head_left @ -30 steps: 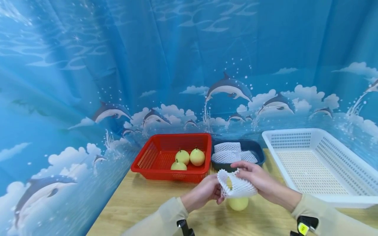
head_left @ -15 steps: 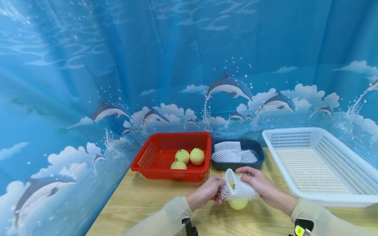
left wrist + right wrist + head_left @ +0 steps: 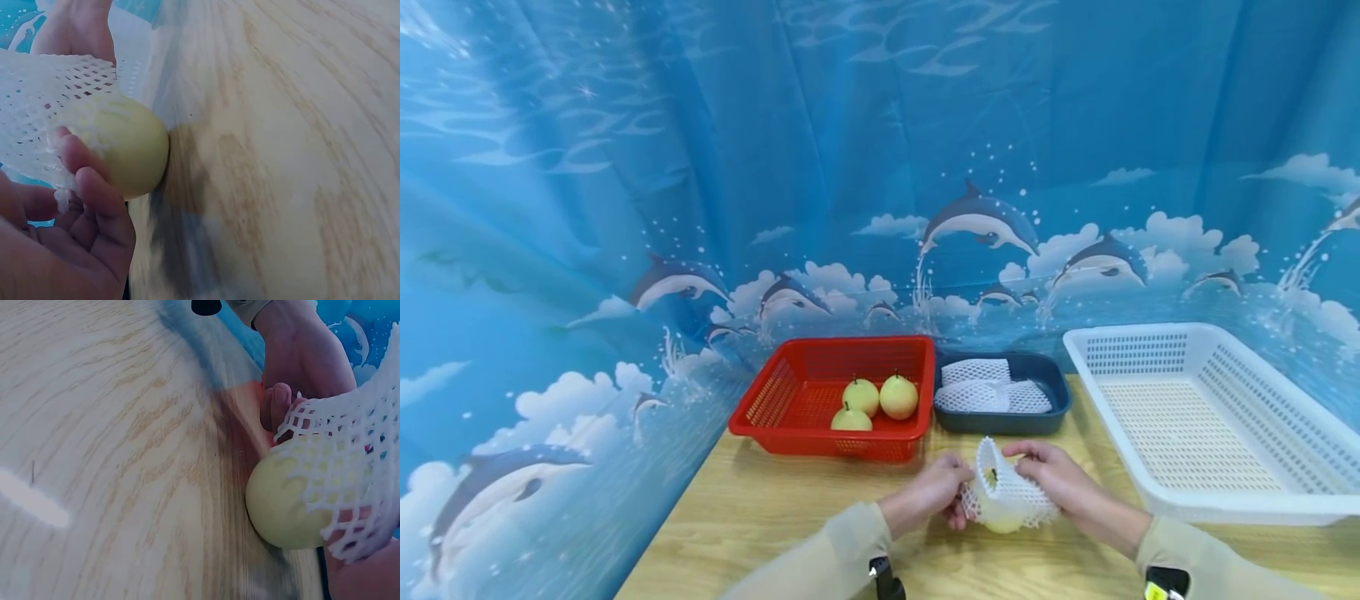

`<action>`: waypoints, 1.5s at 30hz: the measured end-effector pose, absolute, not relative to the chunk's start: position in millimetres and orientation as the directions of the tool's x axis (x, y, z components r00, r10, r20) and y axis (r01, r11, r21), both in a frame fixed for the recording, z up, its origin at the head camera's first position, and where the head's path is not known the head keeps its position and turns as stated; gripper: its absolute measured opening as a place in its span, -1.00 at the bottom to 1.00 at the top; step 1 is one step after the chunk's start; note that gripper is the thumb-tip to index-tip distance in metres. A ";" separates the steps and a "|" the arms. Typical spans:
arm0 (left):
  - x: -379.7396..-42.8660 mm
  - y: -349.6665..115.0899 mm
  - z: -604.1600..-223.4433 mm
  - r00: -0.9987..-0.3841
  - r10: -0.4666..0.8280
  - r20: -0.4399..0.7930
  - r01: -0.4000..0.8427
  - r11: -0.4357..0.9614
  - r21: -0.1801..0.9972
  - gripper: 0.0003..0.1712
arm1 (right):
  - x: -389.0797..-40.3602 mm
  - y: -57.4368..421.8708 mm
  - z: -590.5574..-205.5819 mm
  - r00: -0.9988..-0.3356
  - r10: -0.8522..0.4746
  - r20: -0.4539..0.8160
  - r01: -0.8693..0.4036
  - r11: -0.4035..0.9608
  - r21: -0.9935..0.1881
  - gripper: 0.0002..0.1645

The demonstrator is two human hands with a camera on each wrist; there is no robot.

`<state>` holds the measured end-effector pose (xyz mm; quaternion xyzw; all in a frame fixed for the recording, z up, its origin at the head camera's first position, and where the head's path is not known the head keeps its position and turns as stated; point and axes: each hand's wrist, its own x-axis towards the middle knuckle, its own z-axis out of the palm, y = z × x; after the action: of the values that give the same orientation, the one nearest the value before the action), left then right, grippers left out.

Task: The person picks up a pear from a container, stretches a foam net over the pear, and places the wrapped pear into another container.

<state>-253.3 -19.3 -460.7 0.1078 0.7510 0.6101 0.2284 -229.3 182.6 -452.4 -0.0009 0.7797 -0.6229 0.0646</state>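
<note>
A white foam net sleeve (image 3: 1017,495) covers the upper part of a pale yellow pear (image 3: 1002,525), which stands on the wooden table. The pear's stem shows through the sleeve's open top, and its lower end is bare in the left wrist view. My left hand (image 3: 931,490) pinches the sleeve's left edge between thumb and fingers, its fingertips close against the pear (image 3: 139,147). On the other side my right hand (image 3: 1060,479) grips the sleeve's right edge. Part of the right hand's fingers is hidden behind the netting (image 3: 337,462) in the right wrist view.
A red basket (image 3: 831,444) with several pears (image 3: 898,397) stands at the back left. Beside it, a dark blue tray (image 3: 1000,422) holds folded net sleeves (image 3: 973,396). The large white basket (image 3: 1247,505) is at the right. A dolphin-print curtain hangs behind.
Both hands have moved slightly down, drawing the net sleeve lower over the pear. More of the pear is covered now, and its stem shows in the opening.
</note>
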 end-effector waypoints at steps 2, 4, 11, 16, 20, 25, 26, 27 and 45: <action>-252.5 -19.4 -461.6 -0.872 0.439 -0.216 -0.116 0.243 0.963 -0.86 | -229.1 182.9 -454.5 -0.991 -0.088 -0.104 0.083 0.222 -0.972 -0.54; -252.4 -19.9 -462.3 -0.870 0.440 -0.221 -0.113 0.257 0.960 -0.86 | -228.8 183.6 -456.4 -0.990 -0.092 -0.105 0.082 0.228 -0.970 -0.56; -253.6 -20.9 -463.9 -0.877 0.425 -0.223 -0.090 0.311 0.946 -0.87 | -227.6 186.8 -460.5 -0.988 -0.123 -0.093 0.061 0.244 -0.968 -0.58; -258.0 -21.8 -467.1 -0.875 0.417 -0.248 -0.091 0.362 0.928 -0.87 | -230.4 186.1 -463.5 -0.992 -0.084 -0.096 0.066 0.310 -0.948 -0.62; -260.6 -21.7 -467.1 -0.872 0.414 -0.259 -0.081 0.401 0.913 -0.87 | -230.8 185.5 -465.5 -0.992 -0.067 -0.104 0.076 0.333 -0.940 -0.65; -260.2 -20.7 -468.9 -0.877 0.413 -0.245 -0.044 0.438 0.898 -0.84 | -229.9 186.6 -468.4 -0.989 -0.085 -0.117 0.085 0.319 -0.944 -0.65; -259.7 -20.5 -469.2 -0.879 0.412 -0.242 -0.035 0.449 0.893 -0.83 | -230.1 186.9 -468.6 -0.990 -0.084 -0.116 0.083 0.324 -0.942 -0.65; -259.3 -20.4 -469.3 -0.881 0.409 -0.239 -0.026 0.461 0.887 -0.82 | -230.6 187.3 -469.0 -0.990 -0.084 -0.109 0.075 0.335 -0.939 -0.65; -259.8 -24.9 -461.9 -0.911 0.403 0.086 0.363 0.687 0.629 -0.85 | -226.7 190.8 -472.3 -0.991 -0.044 0.123 -0.126 0.566 -0.815 -0.58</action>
<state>-259.8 -24.9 -461.9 0.2088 0.9179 0.3361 0.0296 -226.7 190.8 -472.3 -0.0479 0.8838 -0.4632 -0.0442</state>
